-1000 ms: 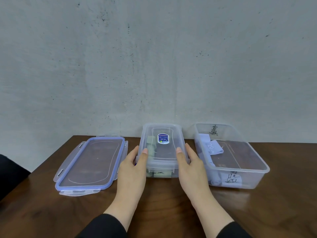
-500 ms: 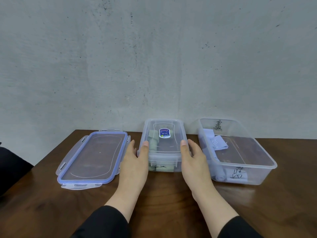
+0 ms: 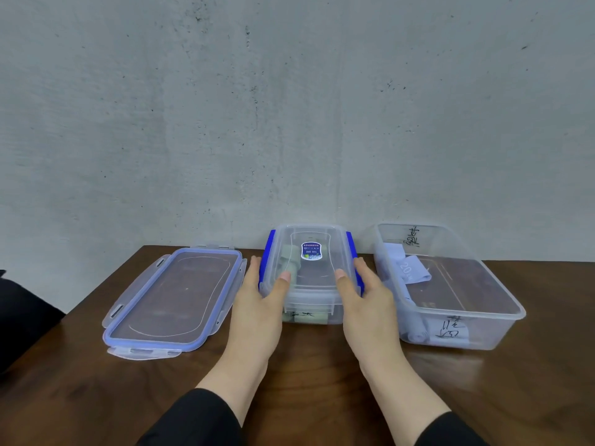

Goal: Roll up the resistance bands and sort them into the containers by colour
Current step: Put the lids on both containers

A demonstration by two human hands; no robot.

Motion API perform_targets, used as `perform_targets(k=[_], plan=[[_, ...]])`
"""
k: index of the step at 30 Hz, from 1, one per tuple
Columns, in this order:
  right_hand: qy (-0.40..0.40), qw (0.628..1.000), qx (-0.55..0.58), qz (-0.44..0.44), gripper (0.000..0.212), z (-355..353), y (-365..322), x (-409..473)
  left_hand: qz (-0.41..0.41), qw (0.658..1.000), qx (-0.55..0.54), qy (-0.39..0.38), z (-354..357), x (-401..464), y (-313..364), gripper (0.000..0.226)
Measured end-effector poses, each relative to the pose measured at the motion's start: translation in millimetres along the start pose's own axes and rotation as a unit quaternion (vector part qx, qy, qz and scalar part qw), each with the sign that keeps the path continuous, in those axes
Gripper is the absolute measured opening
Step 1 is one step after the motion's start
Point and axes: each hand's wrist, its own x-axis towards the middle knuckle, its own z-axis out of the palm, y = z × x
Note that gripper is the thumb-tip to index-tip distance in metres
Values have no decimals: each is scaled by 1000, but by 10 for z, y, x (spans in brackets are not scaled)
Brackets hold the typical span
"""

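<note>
On the worktop (image 3: pixel 306 365), my open container (image 3: pixel 502 320) holds pale blue bands (image 3: pixel 415 268). My left hand (image 3: pixel 260 304) and right hand (image 3: pixel 370 300) cup the middle lidded container (image 3: pixel 309 272), thumbs on top. I should press both blue clasps (image 3: pixel 351 249) down evenly. Green rolls (image 3: pixel 286 262) show inside.

Soft, even light; sharp focus; faint sheen on the table (image 3: pixel 531 397).
</note>
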Motion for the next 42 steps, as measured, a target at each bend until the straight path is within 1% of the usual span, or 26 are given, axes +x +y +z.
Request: perform_targets(k=[2, 4, 5, 8, 10, 13, 15, 17, 18, 19, 20, 21, 22, 24, 26, 27, 28, 30, 32, 34, 35, 37, 38, 40, 41, 42], plan=[[0, 1000, -14, 1, 48, -11, -27, 5, 10, 1000, 23, -10, 0, -30, 53, 43], [5, 999, -30, -15, 48, -17, -61, 16, 42, 997, 62, -23, 22, -70, 128, 54], [1, 1000, -22, -10, 53, -17, -83, 21, 58, 995, 76, -24, 28, -86, 155, 60], [-18, 1000, -9, 1, 67, -13, -109, 5, 61, 997, 50, -13, 26, -78, 183, 68], [-25, 999, -28, -8, 66, -10, -115, 5, 57, 997, 45, -17, 8, -74, 187, 64], [-39, 998, -44, -23, 56, -6, -96, 8, 82, 993, 80, -34, 17, -78, 178, 59], [-37, 996, -68, -52, 52, 6, -73, -10, 91, 991, 92, -37, 12, -99, 203, 58], [-23, 990, -94, -98, 49, 0, -109, -94, 87, 992, 94, -13, -46, -164, 252, 48], [-14, 988, -94, -123, 45, -23, -149, -151, 83, 991, 108, 12, -110, -208, 279, 41], [-5, 985, -90, -150, 38, -57, -201, -209, 90, 984, 150, 44, -205, -241, 287, 36], [1, 980, -89, -177, 27, -103, -226, -259, 109, 967, 219, 73, -319, -266, 270, 33], [-4, 975, -99, -199, 16, -143, -253, -327, 132, 943, 292, 91, -462, -299, 239, 30], [-22, 970, -113, -213, 10, -175, -255, -395, 155, 915, 361, 98, -609, -325, 191, 28], [-57, 963, -131, -227, 22, -220, -252, -514, 165, 858, 479, 88, -884, -377, 109, 25], [-57, 955, -154, -249, 29, -250, -258, -610, 128, 815, 562, 63, -1096, -432, 33, 20], [-59, 953, -155, -252, 30, -273, -268, -651, 109, 802, 585, 49, -1170, -446, -5, 15], [-65, 956, -150, -245, 30, -298, -271, -686, 101, 799, 591, 43, -1226, -455, -30, 16], [-96, 961, -152, -210, 28, -354, -275, -741, 101, 803, 586, 32, -1274, -444, -59, 18], [-127, 960, -177, -177, 27, -416, -237, -785, 108, 785, 610, 22, -1246, -448, -61, 20], [-120, 956, -191, -188, 22, -518, -233, -811, 132, 759, 636, 28, -1218, -452, -43, 22], [-98, 952, -197, -212, 17, -585, -245, -806, 145, 756, 638, 31, -1209, -464, -14, 24], [-22, 937, -231, -259, 9, -772, -261, -736, 186, 772, 604, 63, -1193, -501, 74, 32], [17, 928, -262, -264, 12, -889, -248, -665, 202, 794, 566, 94, -1182, -522, 120, 32], [58, 909, -346, -227, 20, -1156, -219, -503, 176, 863, 453, 136, -1123, -567, 289, 20], [57, 897, -390, -202, 21, -1274, -193, -431, 150, 896, 386, 158, -1100, -582, 380, 18], [49, 883, -427, -191, 18, -1376, -149, -370, 126, 919, 326, 184, -1069, -607, 480, 20]])
